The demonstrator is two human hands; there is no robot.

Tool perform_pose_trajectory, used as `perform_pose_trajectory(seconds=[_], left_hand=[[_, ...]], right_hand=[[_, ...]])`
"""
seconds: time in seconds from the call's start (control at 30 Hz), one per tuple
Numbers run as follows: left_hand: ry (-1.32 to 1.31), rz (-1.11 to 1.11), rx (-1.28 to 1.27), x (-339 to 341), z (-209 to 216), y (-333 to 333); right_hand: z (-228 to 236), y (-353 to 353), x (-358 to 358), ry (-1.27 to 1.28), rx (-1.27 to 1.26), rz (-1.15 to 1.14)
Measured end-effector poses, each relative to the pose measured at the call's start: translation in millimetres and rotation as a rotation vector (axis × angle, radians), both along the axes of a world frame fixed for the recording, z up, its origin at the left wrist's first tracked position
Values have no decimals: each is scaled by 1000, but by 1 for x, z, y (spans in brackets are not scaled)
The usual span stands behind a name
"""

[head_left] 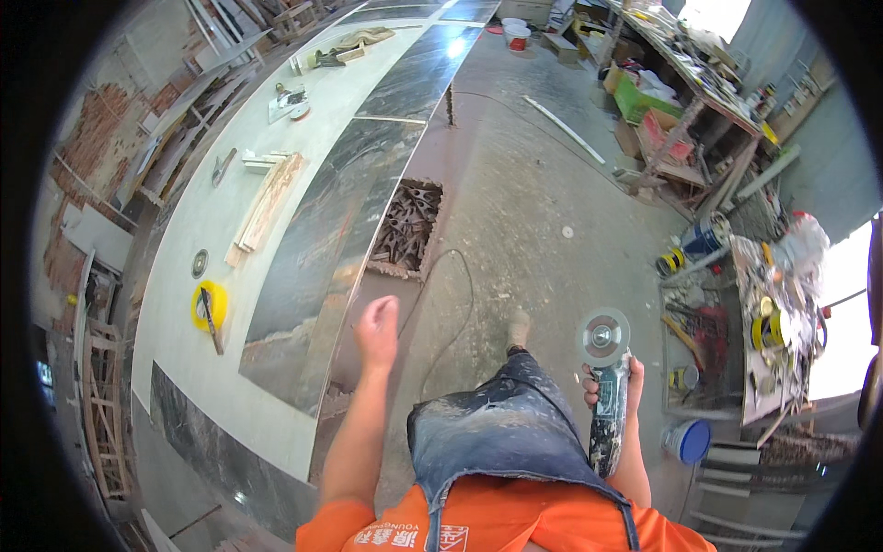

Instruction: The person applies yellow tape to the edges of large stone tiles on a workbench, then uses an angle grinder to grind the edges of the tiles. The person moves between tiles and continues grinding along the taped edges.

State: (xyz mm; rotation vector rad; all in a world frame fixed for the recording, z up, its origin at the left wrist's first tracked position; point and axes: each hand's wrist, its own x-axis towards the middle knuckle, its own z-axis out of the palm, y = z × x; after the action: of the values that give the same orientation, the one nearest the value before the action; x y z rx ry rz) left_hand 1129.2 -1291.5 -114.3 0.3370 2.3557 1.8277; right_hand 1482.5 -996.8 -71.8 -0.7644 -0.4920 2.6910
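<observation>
My right hand (635, 382) is closed around the body of an angle grinder (608, 409), held upright beside my right hip. The round disc (603, 337) sits at its far end. My left hand (377, 333) is raised beside the near edge of a long worktable, holding nothing, with its fingers loosely bent and the thumb a little apart. The nearest thing to it is the dark veined stone slab (313, 313) on that table. My dusty dark apron (497, 414) hangs over my front.
The pale tabletop (184, 350) carries a yellow tape roll (210, 305), wooden strips (267, 207) and a hammer (223, 167). Beneath its edge stands a crate of metal parts (407, 225). A cable (471, 285) crosses the floor. Cluttered benches (681, 69) and a blue-lidded bucket (688, 442) stand right.
</observation>
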Motion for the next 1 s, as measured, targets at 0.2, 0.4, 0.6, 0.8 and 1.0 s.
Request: perform_pose_trajectory(seconds=[0.2, 0.4, 0.6, 0.8, 1.0], left_hand=[[-787, 116, 647, -73, -10, 127], [-865, 379, 1010, -144, -13, 181], [-883, 490, 1154, -212, -23, 234], [-855, 585, 1224, -251, -34, 273], [-798, 722, 1178, -255, -43, 280]], right_hand=[[-3, 145, -135, -2, -24, 157], [25, 238, -257, -36, 2, 344], [35, 272, -345, -35, -18, 450], [33, 305, -392, -43, 44, 529], [27, 336, -462, -154, 58, 682]])
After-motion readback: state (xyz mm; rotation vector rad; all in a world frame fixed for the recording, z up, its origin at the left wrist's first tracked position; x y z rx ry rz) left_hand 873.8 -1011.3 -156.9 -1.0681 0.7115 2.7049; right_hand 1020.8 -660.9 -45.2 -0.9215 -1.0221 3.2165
